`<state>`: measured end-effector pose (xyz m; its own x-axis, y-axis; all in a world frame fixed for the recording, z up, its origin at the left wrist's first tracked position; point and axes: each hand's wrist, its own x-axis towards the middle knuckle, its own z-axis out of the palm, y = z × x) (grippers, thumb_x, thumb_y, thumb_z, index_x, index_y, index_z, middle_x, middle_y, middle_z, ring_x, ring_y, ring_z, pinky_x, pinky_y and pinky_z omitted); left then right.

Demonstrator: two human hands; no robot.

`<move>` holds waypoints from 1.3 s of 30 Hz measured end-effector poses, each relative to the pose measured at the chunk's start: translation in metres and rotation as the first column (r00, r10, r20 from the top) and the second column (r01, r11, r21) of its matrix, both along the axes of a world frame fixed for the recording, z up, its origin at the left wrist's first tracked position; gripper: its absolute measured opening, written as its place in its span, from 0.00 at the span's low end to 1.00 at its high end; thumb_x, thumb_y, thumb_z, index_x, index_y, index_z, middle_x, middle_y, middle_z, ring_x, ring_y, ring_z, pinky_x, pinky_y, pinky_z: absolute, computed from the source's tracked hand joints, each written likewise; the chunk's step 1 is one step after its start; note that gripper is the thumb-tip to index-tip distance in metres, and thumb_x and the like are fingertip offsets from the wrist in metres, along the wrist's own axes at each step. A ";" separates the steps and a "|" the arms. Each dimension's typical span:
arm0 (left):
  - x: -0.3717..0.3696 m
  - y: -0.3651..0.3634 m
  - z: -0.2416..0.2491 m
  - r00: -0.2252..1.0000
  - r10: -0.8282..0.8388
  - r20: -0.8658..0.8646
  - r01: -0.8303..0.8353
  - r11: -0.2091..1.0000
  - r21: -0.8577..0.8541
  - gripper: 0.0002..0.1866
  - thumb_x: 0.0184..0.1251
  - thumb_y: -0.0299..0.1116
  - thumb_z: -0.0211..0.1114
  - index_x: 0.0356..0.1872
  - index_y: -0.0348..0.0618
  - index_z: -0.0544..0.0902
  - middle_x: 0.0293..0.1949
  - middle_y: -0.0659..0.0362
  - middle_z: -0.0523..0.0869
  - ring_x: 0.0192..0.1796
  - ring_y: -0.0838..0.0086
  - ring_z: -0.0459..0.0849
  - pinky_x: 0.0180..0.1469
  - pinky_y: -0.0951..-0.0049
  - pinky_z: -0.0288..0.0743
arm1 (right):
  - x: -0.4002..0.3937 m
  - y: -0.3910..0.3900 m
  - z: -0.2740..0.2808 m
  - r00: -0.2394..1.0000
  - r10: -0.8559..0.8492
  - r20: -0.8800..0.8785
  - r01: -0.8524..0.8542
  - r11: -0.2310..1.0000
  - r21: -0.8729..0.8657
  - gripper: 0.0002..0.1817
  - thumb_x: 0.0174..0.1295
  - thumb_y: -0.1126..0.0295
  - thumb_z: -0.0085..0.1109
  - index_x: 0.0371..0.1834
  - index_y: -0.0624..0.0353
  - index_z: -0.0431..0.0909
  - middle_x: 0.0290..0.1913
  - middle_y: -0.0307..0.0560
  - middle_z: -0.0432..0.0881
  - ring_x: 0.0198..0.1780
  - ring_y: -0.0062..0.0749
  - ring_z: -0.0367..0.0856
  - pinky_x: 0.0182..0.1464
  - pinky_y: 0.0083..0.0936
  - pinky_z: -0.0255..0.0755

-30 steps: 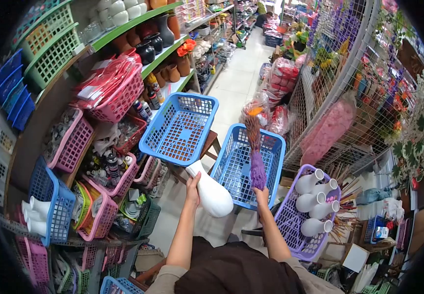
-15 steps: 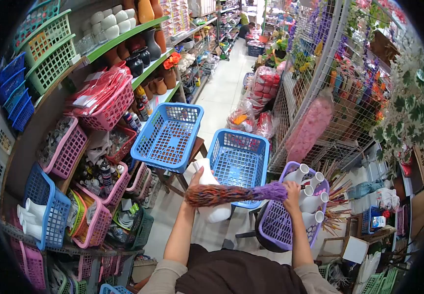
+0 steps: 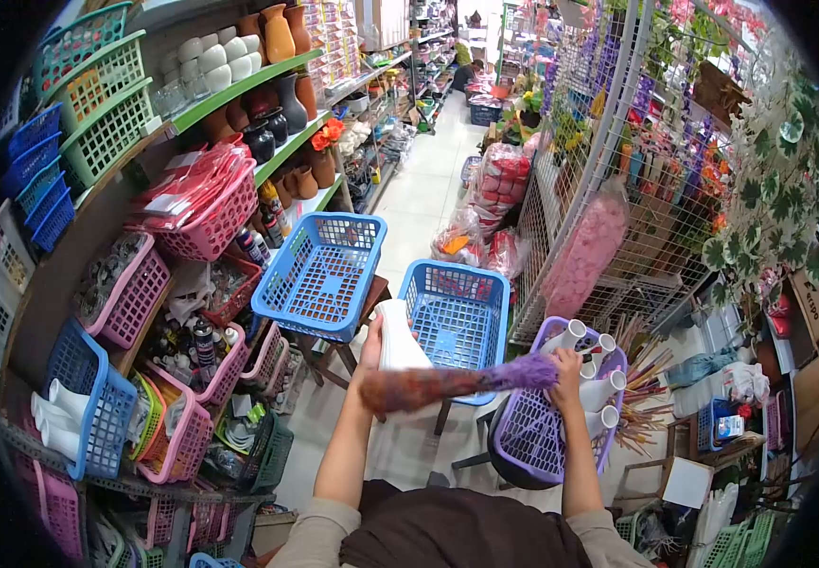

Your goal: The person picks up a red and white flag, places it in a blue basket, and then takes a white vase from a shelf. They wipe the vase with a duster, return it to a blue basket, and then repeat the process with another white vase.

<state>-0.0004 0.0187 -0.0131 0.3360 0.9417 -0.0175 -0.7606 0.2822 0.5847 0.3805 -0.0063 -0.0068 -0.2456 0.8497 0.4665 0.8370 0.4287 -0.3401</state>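
Note:
My left hand (image 3: 371, 354) is wrapped round a white vase (image 3: 400, 333) and holds it in front of me, above the floor. A fluffy duster (image 3: 438, 384), brown-red at one end and purple at the other, lies across the lower part of the vase and hides it; motion blurs it. My right hand (image 3: 568, 373) is closed at the purple end of this duster. Below that hand stands a purple basket (image 3: 528, 443) with several white vases (image 3: 598, 390) along its right side.
Two blue baskets, one at the left (image 3: 319, 317) and one at the right (image 3: 409, 284), stand ahead of me. Shelves with pots (image 3: 286, 104) and filled baskets line the left. A wire grid (image 3: 561, 199) rises on the right. A person (image 3: 466, 76) is far down the aisle.
The white vase has shifted and tilted in my left hand, and its lower end has gone from view below the duster. The duster has moved slightly and is now blurred.

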 end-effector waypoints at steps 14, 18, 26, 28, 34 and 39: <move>-0.002 -0.010 0.008 0.998 -0.053 0.044 0.053 0.999 -0.003 0.31 0.64 0.59 0.48 0.53 0.39 0.71 0.40 0.53 0.80 0.40 0.69 0.81 0.42 0.66 0.79 | 0.006 0.002 -0.013 0.998 0.040 -0.043 -0.036 0.994 0.108 0.16 0.49 0.58 0.55 0.36 0.56 0.80 0.39 0.47 0.74 0.43 0.44 0.67 0.51 0.39 0.55; 0.031 -0.023 0.033 0.990 0.137 -0.020 -0.138 0.966 -0.220 0.33 0.62 0.59 0.54 0.59 0.44 0.66 0.44 0.54 0.77 0.44 0.66 0.79 0.46 0.61 0.77 | -0.013 0.010 -0.008 0.996 -0.056 -0.076 0.069 0.982 0.175 0.16 0.48 0.60 0.56 0.37 0.57 0.80 0.39 0.48 0.73 0.44 0.44 0.67 0.51 0.37 0.56; 0.029 -0.001 -0.014 0.987 0.125 -0.098 -0.120 0.991 0.051 0.30 0.61 0.58 0.53 0.54 0.42 0.70 0.44 0.52 0.79 0.43 0.62 0.81 0.44 0.58 0.78 | -0.023 0.010 -0.016 0.983 -0.175 -0.049 0.179 0.980 0.088 0.15 0.46 0.67 0.56 0.38 0.58 0.79 0.37 0.48 0.72 0.44 0.44 0.67 0.48 0.36 0.56; 0.011 0.003 0.007 0.981 -0.117 0.158 0.144 0.974 -0.176 0.27 0.61 0.57 0.55 0.49 0.43 0.73 0.41 0.53 0.80 0.38 0.65 0.81 0.42 0.63 0.78 | -0.011 0.006 -0.023 0.994 -0.100 -0.051 0.105 0.990 0.098 0.14 0.46 0.66 0.56 0.37 0.57 0.79 0.36 0.47 0.72 0.43 0.44 0.67 0.47 0.36 0.56; 0.036 -0.031 0.056 0.948 0.269 0.167 -0.248 0.959 -0.140 0.27 0.60 0.51 0.61 0.55 0.46 0.70 0.40 0.60 0.77 0.42 0.72 0.79 0.52 0.63 0.74 | 0.001 0.006 -0.028 0.995 -0.060 -0.079 0.071 0.989 0.132 0.14 0.47 0.60 0.57 0.33 0.56 0.79 0.34 0.45 0.72 0.42 0.44 0.66 0.46 0.35 0.57; 0.045 -0.005 0.026 0.996 0.069 -0.051 -0.065 0.995 0.076 0.25 0.67 0.51 0.50 0.56 0.43 0.70 0.50 0.56 0.78 0.47 0.69 0.79 0.50 0.68 0.76 | -0.026 0.020 -0.022 0.965 -0.251 -0.070 0.259 0.957 0.133 0.15 0.49 0.62 0.56 0.37 0.58 0.79 0.39 0.49 0.73 0.44 0.48 0.67 0.47 0.39 0.58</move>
<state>0.0448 0.0140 0.0134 0.2722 0.9615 0.0371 -0.7432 0.1856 0.6428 0.3550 0.0139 -0.0285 -0.0016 0.8061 0.5918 0.9076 0.2497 -0.3376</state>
